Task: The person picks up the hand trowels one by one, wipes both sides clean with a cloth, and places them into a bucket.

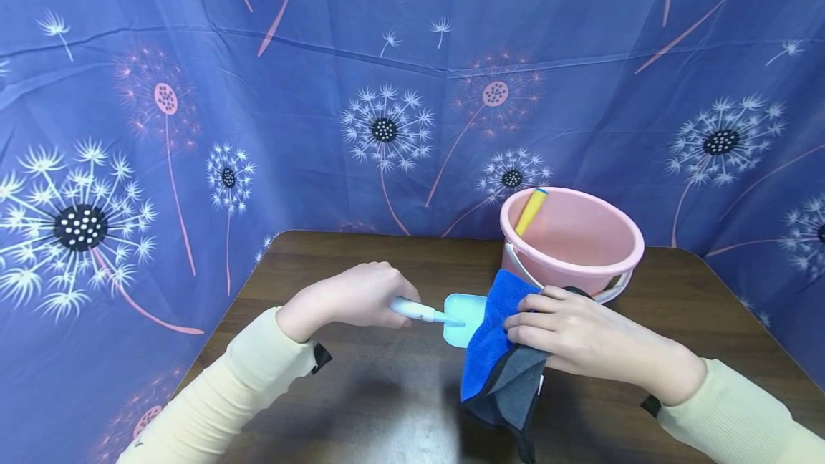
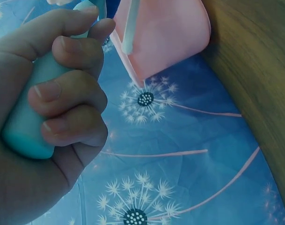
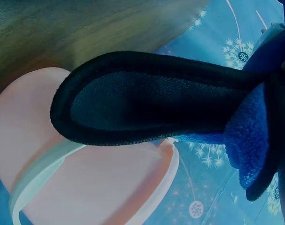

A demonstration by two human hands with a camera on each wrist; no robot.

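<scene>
My left hand (image 1: 361,296) grips the pale handle (image 2: 32,126) of a light blue toy shovel (image 1: 456,315), its fingers curled round it in the left wrist view. The shovel's flat blade points right, above the table. A cloth (image 1: 491,331), bright blue on one face and dark grey on the other, covers the blade's far end. My right hand (image 1: 576,328) holds this cloth, fingers bent over it. Its dark-edged fold (image 3: 142,101) fills the middle of the right wrist view, where the right fingers are hidden. The cloth's lower corner hangs down.
Behind my right hand stands a pink bucket (image 1: 589,228) with a white carrying handle (image 1: 518,267). A yellow stick with a blue end (image 1: 531,212) leans inside it. The brown wooden table (image 1: 322,392) reaches back to a blue dandelion-print curtain (image 1: 290,127).
</scene>
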